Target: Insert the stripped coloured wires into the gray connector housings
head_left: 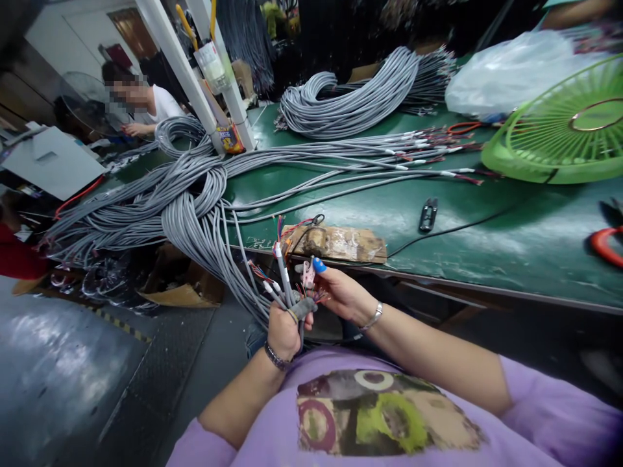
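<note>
My left hand (285, 332) is wrapped round several grey cables (283, 275) with white sleeves near their stripped ends. A grey cover is on a digit of that hand, over the cables. My right hand (343, 297) is close beside it, fingers curled, with a blue cover on its thumb. Thin coloured wires (321, 296) fan out at the right fingers; what these pinch is too small to tell. A pink patterned piece (308, 275) shows by the thumb tip. Just beyond the hands, a worn wooden block (341, 243) lies at the bench edge, with a thin cable on it.
A heap of long grey cables (195, 188) covers the left of the green bench (360, 201). Coiled cables (350, 97) lie behind. Black snips (428, 215), a green fan (559, 126), a plastic bag (511, 74) and a red-handled tool (606, 245) are rightward. A co-worker (150, 100) sits far left.
</note>
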Motion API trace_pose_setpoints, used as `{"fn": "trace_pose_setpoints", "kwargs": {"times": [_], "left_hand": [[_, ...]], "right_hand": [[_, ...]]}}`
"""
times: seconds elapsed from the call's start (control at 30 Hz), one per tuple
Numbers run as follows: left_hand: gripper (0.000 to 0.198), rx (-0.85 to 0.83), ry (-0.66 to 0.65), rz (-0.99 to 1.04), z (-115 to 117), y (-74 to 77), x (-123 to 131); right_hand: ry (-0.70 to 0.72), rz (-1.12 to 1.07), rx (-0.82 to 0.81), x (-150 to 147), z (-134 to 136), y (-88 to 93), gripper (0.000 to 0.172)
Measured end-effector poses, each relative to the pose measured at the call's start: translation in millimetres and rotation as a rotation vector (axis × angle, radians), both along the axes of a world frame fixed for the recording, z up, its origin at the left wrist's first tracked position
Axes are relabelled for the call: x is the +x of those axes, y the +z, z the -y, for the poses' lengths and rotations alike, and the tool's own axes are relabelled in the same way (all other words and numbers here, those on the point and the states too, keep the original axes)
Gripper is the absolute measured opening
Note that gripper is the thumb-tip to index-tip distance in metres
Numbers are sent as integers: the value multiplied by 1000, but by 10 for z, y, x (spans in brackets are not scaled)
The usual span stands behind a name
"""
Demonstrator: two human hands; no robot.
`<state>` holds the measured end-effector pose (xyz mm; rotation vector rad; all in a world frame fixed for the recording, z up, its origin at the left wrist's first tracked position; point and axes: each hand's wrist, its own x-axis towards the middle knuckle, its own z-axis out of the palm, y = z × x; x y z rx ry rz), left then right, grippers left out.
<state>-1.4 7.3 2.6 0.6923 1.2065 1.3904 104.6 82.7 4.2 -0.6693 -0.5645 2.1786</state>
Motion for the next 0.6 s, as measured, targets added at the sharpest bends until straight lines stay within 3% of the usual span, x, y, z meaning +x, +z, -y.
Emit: {"fn": "trace_pose_setpoints", "kwargs": {"times": [0.6], "left_hand": [[29, -27, 10, -32, 22, 9, -8]], "right_hand": [[10, 3, 3, 8, 25, -4, 34]]}}
